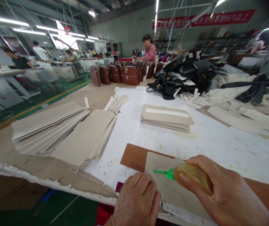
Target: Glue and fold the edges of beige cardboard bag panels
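My right hand (221,191) is closed around a small amber glue bottle (193,175) with a green nozzle (164,172), the tip pointing left over a beige card panel (165,174). That panel lies on a brown board (133,157) at the near edge of the white-covered table (219,144). My left hand (136,201) presses down on the near left part of the panel, fingers curled together, nothing visibly in it.
Fanned stacks of beige panels (54,128) lie at left, a neat stack with a white strip (166,117) sits mid-table. Black bags (172,78) and pale strips (238,110) pile at right. Brown handbags (125,73) stand at the far end by a person (148,50).
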Tool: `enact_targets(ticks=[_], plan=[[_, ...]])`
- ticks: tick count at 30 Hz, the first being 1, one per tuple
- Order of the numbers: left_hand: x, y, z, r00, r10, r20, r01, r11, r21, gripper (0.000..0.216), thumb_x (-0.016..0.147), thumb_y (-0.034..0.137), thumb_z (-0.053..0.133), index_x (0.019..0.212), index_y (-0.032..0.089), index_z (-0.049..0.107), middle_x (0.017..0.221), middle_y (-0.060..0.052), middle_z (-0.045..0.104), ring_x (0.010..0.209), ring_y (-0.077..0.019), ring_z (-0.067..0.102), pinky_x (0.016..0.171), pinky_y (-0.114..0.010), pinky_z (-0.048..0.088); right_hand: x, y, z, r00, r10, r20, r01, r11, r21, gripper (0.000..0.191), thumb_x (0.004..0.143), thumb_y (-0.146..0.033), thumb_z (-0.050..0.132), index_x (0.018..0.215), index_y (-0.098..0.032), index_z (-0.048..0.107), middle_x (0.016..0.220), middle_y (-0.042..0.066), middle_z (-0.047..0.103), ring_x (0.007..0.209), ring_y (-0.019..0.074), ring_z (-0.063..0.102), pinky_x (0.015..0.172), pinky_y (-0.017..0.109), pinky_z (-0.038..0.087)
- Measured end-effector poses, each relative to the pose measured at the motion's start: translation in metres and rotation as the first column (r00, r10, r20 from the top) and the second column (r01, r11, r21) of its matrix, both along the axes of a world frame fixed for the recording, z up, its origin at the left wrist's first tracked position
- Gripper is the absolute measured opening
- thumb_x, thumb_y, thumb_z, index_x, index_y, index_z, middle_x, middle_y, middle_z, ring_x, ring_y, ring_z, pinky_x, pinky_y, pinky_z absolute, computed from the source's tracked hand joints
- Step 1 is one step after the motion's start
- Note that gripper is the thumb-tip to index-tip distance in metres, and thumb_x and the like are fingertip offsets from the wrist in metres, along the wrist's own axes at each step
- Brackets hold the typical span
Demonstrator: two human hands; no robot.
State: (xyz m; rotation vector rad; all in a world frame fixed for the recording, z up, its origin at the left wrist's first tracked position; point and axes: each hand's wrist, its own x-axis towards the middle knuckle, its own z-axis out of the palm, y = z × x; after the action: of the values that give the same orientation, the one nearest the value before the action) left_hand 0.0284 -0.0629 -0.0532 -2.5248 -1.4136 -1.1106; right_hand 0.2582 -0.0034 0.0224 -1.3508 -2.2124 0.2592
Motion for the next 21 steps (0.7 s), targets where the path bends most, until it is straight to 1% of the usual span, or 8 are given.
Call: enact_targets(ticks=[4,7,10,12,16,18,21], plan=[[-0.001,0.000,-0.001,1.000,0.001,-0.002,-0.001,1.000,-0.010,0.010,0.096,0.012,0.057,0.098,0.015,0.066,0.095,-0.009,0.069,0.087,-0.0272,0.066,0.076,-0.043,0.064,-0.002,0.003,0.002,0.999,0.051,0.003,-0.051,0.998,0.046,0.030,0.106,-0.056,0.058,0.094,-0.029,0.063,0.070,-0.006,0.070,0.054,0.0162,0.068,0.046,0.027,0.049],[-0.001,0.001,0.000,1.000,-0.010,0.001,0.010,1.000,-0.012,0.009,0.097,0.012,0.057,0.098,0.014,0.066,0.096,-0.009,0.069,0.087,-0.0263,0.065,0.076,-0.042,0.064,0.000,0.006,0.002,0.999,0.032,-0.003,-0.032,0.999,0.044,0.031,0.105,-0.057,0.059,0.092,-0.029,0.063,0.069,-0.006,0.071,0.052,0.0162,0.068,0.045,0.026,0.049],[-0.002,0.001,0.000,1.000,-0.015,0.006,0.015,1.000,-0.015,0.008,0.097,0.012,0.058,0.098,0.014,0.066,0.097,-0.009,0.069,0.087,-0.0260,0.065,0.075,-0.041,0.063,0.005,0.006,-0.001,1.000,0.012,-0.009,-0.013,1.000,-0.020,0.035,0.103,-0.062,0.061,0.091,-0.029,0.064,0.068,-0.005,0.070,0.052,0.0164,0.067,0.045,0.026,0.050],[-0.002,0.001,0.000,1.000,-0.011,0.011,0.011,1.000,-0.008,0.009,0.097,0.012,0.058,0.098,0.014,0.066,0.096,-0.009,0.069,0.086,-0.0262,0.065,0.075,-0.042,0.063,0.009,0.004,-0.003,1.000,-0.017,-0.015,0.015,0.996,-0.090,0.038,0.101,-0.065,0.061,0.092,-0.029,0.065,0.069,-0.005,0.071,0.054,0.0168,0.067,0.047,0.027,0.051],[-0.001,0.003,-0.001,1.000,-0.007,0.016,0.007,1.000,-0.005,0.009,0.097,0.013,0.057,0.098,0.014,0.066,0.097,-0.009,0.069,0.087,-0.0262,0.065,0.075,-0.042,0.064,0.015,0.002,-0.004,0.998,-0.059,-0.024,0.052,0.969,-0.243,0.045,0.097,-0.073,0.060,0.094,-0.029,0.066,0.074,-0.003,0.073,0.060,0.0179,0.068,0.049,0.028,0.053],[-0.001,0.003,-0.001,1.000,-0.013,0.018,0.013,1.000,-0.001,0.010,0.097,0.013,0.057,0.099,0.014,0.067,0.097,-0.009,0.070,0.087,-0.0257,0.065,0.077,-0.041,0.064,0.018,0.000,-0.002,0.996,-0.085,-0.038,0.071,0.955,-0.287,0.048,0.094,-0.076,0.061,0.094,-0.028,0.067,0.073,-0.002,0.073,0.059,0.0187,0.068,0.049,0.028,0.054],[-0.002,0.003,-0.001,1.000,-0.007,0.024,0.007,1.000,0.015,0.011,0.096,0.012,0.057,0.099,0.015,0.067,0.096,-0.009,0.070,0.087,-0.0250,0.066,0.076,-0.039,0.063,0.032,-0.005,-0.008,0.967,-0.234,-0.096,0.199,0.938,-0.285,0.050,0.091,-0.078,0.060,0.096,-0.029,0.068,0.073,-0.002,0.073,0.061,0.0207,0.068,0.052,0.030,0.056]])
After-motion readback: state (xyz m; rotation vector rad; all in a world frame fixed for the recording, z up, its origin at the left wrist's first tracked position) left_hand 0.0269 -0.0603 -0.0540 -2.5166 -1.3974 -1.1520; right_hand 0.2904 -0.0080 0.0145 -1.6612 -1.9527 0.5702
